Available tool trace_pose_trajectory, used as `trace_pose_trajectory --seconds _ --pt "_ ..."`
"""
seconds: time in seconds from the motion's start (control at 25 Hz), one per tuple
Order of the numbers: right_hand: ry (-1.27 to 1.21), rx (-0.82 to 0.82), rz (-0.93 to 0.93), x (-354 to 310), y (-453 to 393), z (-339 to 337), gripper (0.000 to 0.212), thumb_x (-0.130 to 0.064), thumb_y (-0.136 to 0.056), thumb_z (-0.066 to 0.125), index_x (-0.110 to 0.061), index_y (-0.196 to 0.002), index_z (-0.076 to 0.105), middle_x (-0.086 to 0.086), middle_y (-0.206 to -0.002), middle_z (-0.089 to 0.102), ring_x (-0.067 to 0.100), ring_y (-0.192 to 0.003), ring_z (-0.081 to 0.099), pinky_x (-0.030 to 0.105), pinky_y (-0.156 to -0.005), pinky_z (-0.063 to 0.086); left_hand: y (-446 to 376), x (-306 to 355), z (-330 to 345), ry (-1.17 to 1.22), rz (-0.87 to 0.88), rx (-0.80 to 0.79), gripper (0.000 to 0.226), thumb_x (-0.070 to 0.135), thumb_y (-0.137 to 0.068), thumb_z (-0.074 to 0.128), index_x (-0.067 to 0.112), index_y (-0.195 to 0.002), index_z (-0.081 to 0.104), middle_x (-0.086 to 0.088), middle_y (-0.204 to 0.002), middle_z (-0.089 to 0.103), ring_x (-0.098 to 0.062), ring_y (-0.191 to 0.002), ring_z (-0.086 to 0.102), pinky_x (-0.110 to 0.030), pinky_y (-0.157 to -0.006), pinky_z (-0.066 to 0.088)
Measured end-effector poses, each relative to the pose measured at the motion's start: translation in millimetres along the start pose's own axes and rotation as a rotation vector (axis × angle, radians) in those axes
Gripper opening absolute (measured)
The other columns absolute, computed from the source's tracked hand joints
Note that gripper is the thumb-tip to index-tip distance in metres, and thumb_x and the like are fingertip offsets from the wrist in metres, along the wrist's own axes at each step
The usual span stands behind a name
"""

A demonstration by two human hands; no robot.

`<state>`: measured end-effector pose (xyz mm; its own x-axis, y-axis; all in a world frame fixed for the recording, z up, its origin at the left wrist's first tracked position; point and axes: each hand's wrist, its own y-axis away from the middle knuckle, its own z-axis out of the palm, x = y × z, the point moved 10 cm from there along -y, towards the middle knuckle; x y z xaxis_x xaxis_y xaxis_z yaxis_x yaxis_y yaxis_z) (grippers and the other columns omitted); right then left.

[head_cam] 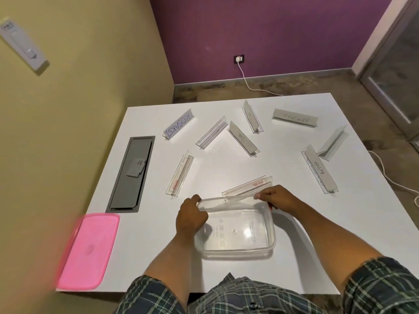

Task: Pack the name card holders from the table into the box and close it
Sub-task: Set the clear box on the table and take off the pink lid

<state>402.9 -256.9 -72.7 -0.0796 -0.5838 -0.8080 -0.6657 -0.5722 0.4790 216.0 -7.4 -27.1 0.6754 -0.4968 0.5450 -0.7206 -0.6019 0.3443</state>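
Note:
A clear plastic box [235, 250] stands empty near the front edge of the white table [294, 257]. My left hand [190, 217] grips its left rim. My right hand [276, 199] holds the far right rim, fingers pinched on it. Just behind that hand lies a clear name card holder [248, 186]. Several more holders are scattered over the table, among them one marked KOSAKI [179, 126], one marked ALPHA [319, 169] and a clear one [180, 176]. The pink lid [89, 251] lies at the front left corner.
A grey cable hatch [131, 174] is set into the table's left side. A yellow wall runs close along the left. A white cable [390, 177] trails on the floor to the right of the table.

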Motion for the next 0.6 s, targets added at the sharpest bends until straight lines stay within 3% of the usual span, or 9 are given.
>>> trace_pose_trajectory --seconds 0.2,0.32,0.48,0.6 --pt "0.017 -0.001 -0.009 4.4 3.8 -3.3 0.048 -0.038 -0.088 0.074 0.007 -0.076 0.066 0.008 -0.057 0.053 0.016 -0.055 0.046 0.028 -0.062 0.038 1.5 1.1 0.6 0.03 0.013 -0.025 0.034 0.011 -0.067 0.052 0.02 -0.098 0.061 -0.006 -0.088 0.062 -0.029 -0.083 0.062 -0.035 -0.073 0.054" --pt "0.03 0.01 0.0 11.2 8.3 -6.7 0.044 -0.039 -0.089 0.073 0.005 -0.081 0.069 0.004 -0.058 0.052 0.013 -0.054 0.045 0.025 -0.061 0.038 1.9 4.3 2.6 0.035 0.033 -0.038 0.02 0.01 -0.067 0.049 0.022 -0.08 0.06 -0.003 -0.078 0.061 -0.027 -0.075 0.058 -0.032 -0.067 0.049" --pt "0.073 0.035 0.021 16.0 15.8 -9.0 0.021 -0.037 -0.092 0.072 -0.019 -0.091 0.083 0.003 -0.068 0.07 0.008 -0.052 0.053 0.02 -0.056 0.044 1.1 10.2 6.6 -0.022 0.07 -0.04 0.015 0.008 -0.076 0.05 0.02 -0.07 0.055 0.0 -0.076 0.061 -0.026 -0.076 0.06 -0.033 -0.067 0.051" --pt "0.112 0.048 0.024 16.6 18.1 -10.6 0.017 -0.039 -0.092 0.071 -0.027 -0.092 0.083 -0.001 -0.065 0.07 0.006 -0.05 0.054 0.024 -0.058 0.047 -0.3 10.1 9.5 -0.035 0.065 -0.051 0.013 0.01 -0.076 0.05 0.021 -0.071 0.055 0.002 -0.077 0.062 -0.024 -0.076 0.06 -0.03 -0.065 0.048"
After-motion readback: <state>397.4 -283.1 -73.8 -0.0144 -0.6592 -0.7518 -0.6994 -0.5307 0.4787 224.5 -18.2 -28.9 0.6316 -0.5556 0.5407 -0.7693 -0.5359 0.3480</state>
